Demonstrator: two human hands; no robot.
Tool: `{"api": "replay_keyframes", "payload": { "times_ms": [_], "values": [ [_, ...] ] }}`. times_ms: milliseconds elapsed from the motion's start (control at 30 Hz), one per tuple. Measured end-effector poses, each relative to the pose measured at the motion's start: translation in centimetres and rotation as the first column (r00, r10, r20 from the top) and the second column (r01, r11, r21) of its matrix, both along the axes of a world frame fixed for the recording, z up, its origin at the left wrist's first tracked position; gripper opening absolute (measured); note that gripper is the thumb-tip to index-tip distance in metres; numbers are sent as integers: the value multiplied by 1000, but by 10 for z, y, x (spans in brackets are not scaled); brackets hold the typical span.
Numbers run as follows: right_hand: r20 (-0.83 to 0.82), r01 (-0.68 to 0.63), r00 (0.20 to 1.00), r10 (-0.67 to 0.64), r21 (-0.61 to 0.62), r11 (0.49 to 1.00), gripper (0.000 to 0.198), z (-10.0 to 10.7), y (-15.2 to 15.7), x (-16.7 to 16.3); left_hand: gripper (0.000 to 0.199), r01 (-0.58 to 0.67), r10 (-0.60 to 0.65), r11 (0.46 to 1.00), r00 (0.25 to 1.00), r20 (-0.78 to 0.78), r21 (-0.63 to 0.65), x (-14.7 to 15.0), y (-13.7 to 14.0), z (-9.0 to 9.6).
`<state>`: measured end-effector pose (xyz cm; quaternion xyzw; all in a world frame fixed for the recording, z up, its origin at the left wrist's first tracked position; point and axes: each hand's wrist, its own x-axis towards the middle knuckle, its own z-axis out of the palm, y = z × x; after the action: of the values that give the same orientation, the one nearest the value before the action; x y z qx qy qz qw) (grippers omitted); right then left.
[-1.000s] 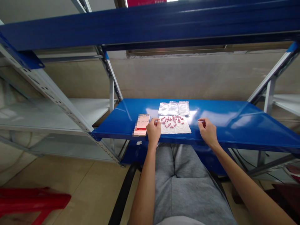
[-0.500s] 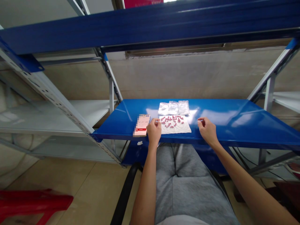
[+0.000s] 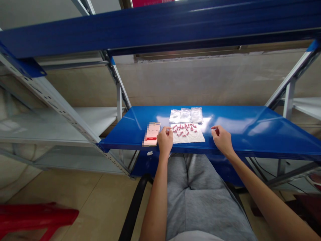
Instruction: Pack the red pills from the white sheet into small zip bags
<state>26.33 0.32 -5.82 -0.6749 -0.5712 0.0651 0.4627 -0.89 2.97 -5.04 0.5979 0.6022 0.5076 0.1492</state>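
My left hand [image 3: 165, 141] rests on the blue shelf with its fingers curled closed, between the phone and the left edge of a white cloth. Small pinkish-red beads [image 3: 184, 128] are scattered over the white cloth [image 3: 197, 138], too small to make out in detail. To the right of the cloth, apart from it, my right hand [image 3: 222, 140] lies on the shelf with thumb and forefinger closed together. I see nothing held in either hand. Behind the cloth lie three clear plastic bags [image 3: 185, 115] side by side, flat and overlapping a little.
A phone [image 3: 153, 133] showing a running timer lies left of my left hand. The blue shelf board [image 3: 253, 130] ends at a front edge just before my lap. A thick blue beam [image 3: 160, 31] crosses above, and slanted grey posts [image 3: 50, 90] stand at the sides.
The timer on the phone has advanced by a second. Both hands, the beads, the cloth and the bags stay in place.
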Motion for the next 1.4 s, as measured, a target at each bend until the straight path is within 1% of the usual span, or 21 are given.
{"api": "replay_keyframes", "payload": {
  "times_ms": [667,1067,1400],
  "values": [
    [34,-9,999,10,-11,1000,27,-2,2,1,17,9,-9,1000,1000,-5,13,-1,1,-4],
    [38,-18,999,18,-5,1000,26,-4,3,1,17,2,-2,1000,1000,-20,4,0,1,-3],
    [41,-21,999,22,-17,1000,25,0,-1,-1,18,5,-5,1000,1000,-18,0,0,0,-2]
  ]
}}
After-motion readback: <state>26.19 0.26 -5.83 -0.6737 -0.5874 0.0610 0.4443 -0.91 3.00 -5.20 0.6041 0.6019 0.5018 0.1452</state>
